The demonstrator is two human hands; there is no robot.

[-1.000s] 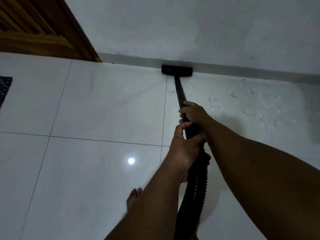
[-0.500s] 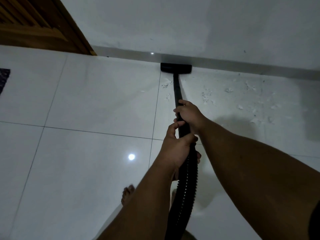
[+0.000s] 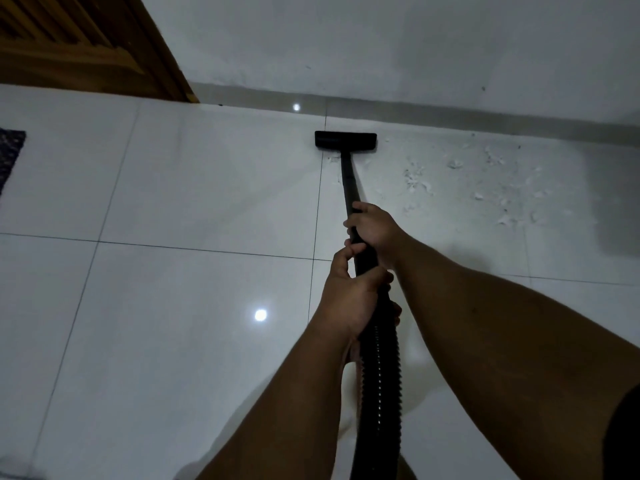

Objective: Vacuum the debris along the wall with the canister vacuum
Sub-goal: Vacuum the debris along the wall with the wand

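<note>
Down at the foot of the wall (image 3: 398,46), the black floor nozzle (image 3: 345,141) sits flat on the white tile floor (image 3: 173,323), just short of the grey skirting strip (image 3: 450,114) and straddling a grout line. Both hands are on the tool. The right hand (image 3: 375,228) is forward, fingers curled tight round the black wand (image 3: 347,181); the left hand (image 3: 349,296) is just behind it, clamped where the wand meets the ribbed hose (image 3: 381,375), thumb up along the tube. The hose runs back out of the bottom of the frame, and the canister itself is not in view.

How far along? To the left of the nozzle, toward the wooden door (image 3: 86,39), the tiles look clean, with only glare spots showing. Right of it is the real work: a wide scatter of pale debris (image 3: 485,188), flakes and crumbs spread from beside the wand out toward the right edge of the floor and up close to the skirting. A few bits lie right behind the nozzle too, beside the wand.

So my read is that it's early days, with most of the mess untouched. What's left is working the nozzle rightward along the skirting through that patch, then collecting the strays near the wand. A dark mat (image 3: 10,154) at the floor's left edge is well clear.
</note>
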